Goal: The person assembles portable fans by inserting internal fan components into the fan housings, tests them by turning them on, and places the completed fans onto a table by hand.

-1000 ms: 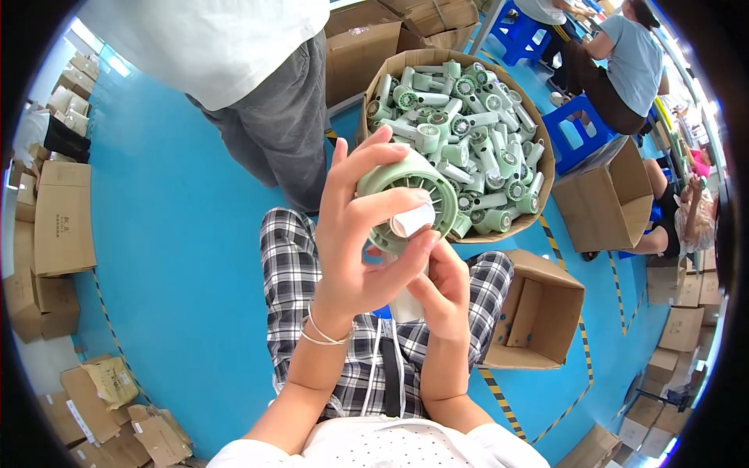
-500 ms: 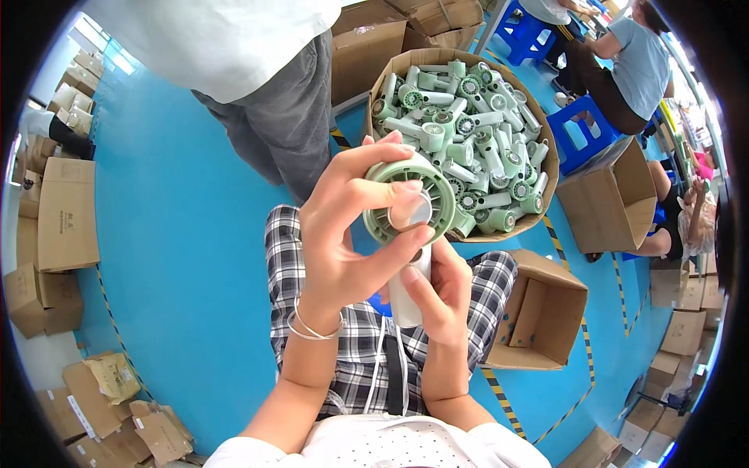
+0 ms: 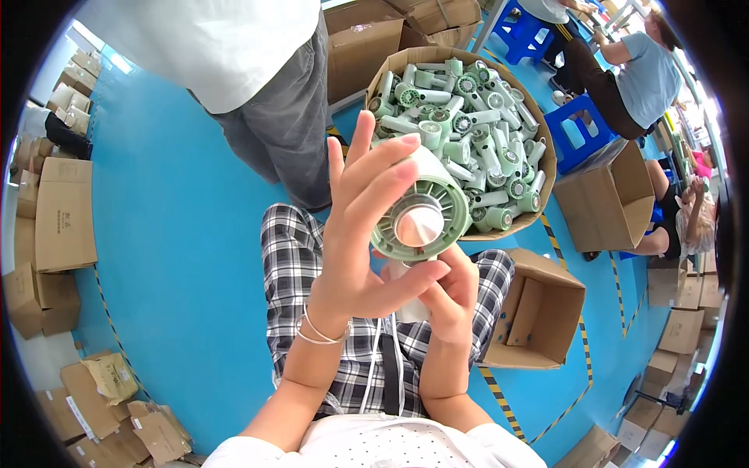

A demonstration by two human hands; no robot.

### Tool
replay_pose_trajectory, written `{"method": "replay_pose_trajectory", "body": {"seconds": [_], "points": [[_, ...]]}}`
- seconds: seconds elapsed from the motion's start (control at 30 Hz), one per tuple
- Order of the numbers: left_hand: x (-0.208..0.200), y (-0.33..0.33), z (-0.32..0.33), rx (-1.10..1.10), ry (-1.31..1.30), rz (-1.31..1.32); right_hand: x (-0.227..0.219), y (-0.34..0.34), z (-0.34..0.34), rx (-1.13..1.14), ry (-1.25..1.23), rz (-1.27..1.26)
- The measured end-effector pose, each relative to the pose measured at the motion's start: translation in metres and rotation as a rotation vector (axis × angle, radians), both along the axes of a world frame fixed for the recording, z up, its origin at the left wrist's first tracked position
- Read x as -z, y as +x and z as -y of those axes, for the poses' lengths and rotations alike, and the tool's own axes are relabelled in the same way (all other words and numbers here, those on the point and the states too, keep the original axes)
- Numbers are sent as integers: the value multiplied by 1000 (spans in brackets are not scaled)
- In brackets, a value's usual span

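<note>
Head view: green fan [image 3: 420, 225] was above the lap [image 3: 363, 359], right hand [image 3: 452, 296] pinching its handle [image 3: 411, 308].
Left hand [image 3: 351, 249] was spread by its head, contact unclear; firm handle hold seemed best for steadiness.

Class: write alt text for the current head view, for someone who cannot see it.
A person's right hand holds a pale green handheld fan from below, the left hand open around its round head. Behind are a large cardboard box full of similar fans, a blue floor and, at upper left, another person.
</note>
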State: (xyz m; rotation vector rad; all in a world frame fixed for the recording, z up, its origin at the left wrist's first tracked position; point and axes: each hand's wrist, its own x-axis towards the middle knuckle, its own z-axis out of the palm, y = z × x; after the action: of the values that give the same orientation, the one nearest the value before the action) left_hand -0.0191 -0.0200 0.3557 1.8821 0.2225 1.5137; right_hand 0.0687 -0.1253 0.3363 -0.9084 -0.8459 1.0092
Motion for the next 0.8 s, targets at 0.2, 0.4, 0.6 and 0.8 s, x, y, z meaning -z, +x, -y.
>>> {"method": "replay_pose_trajectory", "body": {"seconds": [0.2, 0.4, 0.6, 0.8], "points": [[7, -1, -3, -14, 19, -99, 1, 2, 3, -8, -75, -40], [8, -2, -2, 10, -24, -106, 3, 1, 3, -5, -64, -26], [3, -4, 0, 17, -24, -84, 2, 0, 3, -14, -45, -23], [1, -2, 4, 27, -33, -67, -4, 1, 5, 18, -16, 16]]}}
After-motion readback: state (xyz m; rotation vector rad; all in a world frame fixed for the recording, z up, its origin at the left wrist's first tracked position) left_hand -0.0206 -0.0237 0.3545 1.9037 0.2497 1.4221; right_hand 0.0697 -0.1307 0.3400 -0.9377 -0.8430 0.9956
